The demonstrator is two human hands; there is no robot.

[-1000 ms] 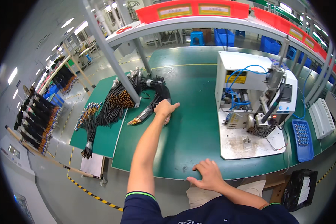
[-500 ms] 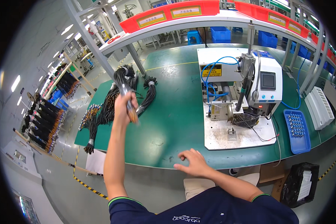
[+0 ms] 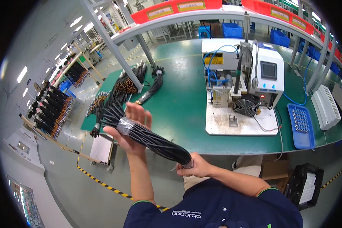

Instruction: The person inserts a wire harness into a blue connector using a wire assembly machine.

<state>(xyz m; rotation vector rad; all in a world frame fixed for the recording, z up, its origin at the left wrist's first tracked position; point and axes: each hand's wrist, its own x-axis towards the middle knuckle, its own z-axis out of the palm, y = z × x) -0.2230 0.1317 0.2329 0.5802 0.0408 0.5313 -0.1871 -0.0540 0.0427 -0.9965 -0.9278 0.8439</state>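
Observation:
A thick bundle of black cables (image 3: 159, 142), wrapped in clear film near both ends, lies aslant in front of me between my hands. Its far left end, with many loose cable tips, rests on the open palm of my left hand (image 3: 135, 129), whose fingers are stretched out. The near right end is gripped by my right hand (image 3: 195, 165), the fingers closed round the film wrap. Behind my left hand, more black cable bundles (image 3: 121, 89) with orange-brown tips lie on the green table (image 3: 174, 91). One separate bundle (image 3: 154, 85) lies just right of them.
A white bench machine (image 3: 241, 91) with a screen and blue air hoses stands on the table at right. Beside it lies a blue tray (image 3: 302, 125) of small metal parts. A shelf post (image 3: 121, 53) rises at the left. Below right sits a black-lined bin (image 3: 306, 186).
The cable bundle has come from over the table's left side toward me. My left hand has opened under it, and my right hand, empty before, now grips its other end.

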